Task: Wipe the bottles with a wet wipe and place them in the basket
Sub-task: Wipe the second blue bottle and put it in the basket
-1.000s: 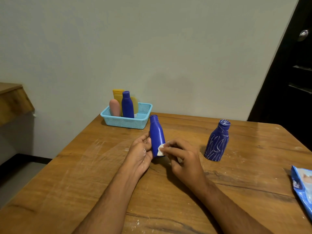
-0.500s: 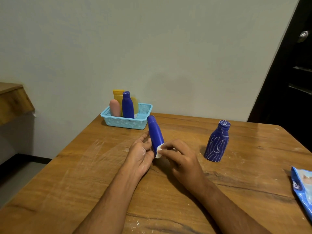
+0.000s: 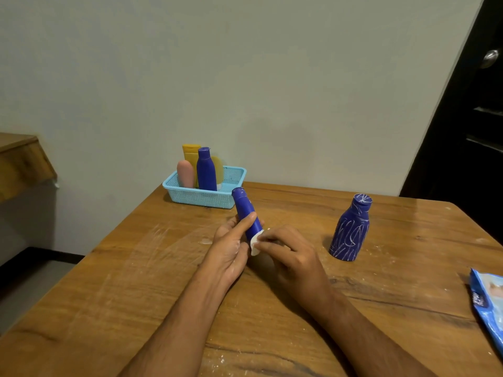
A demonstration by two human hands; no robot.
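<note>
wiping a blue bottle [image 3: 245, 213] tilted between both hands, its cap up past the fingertips

left hand [image 3: 231, 246] fingers wrap the bottle; right hand [image 3: 288, 254] fingers pinch a wipe [image 3: 255, 242] against its lower side. beyond the fingers, the basket [image 3: 206, 198] already holds four bottles. right of the right fingers, a scribbled bottle [image 3: 349, 229] stands on the counter [image 3: 136, 281], seemingly unwiped. so probably two left to basket.

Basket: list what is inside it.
The basket holds a blue bottle, a pink bottle and a yellow tube. Another yellow item behind the blue bottle is mostly covered.
</note>
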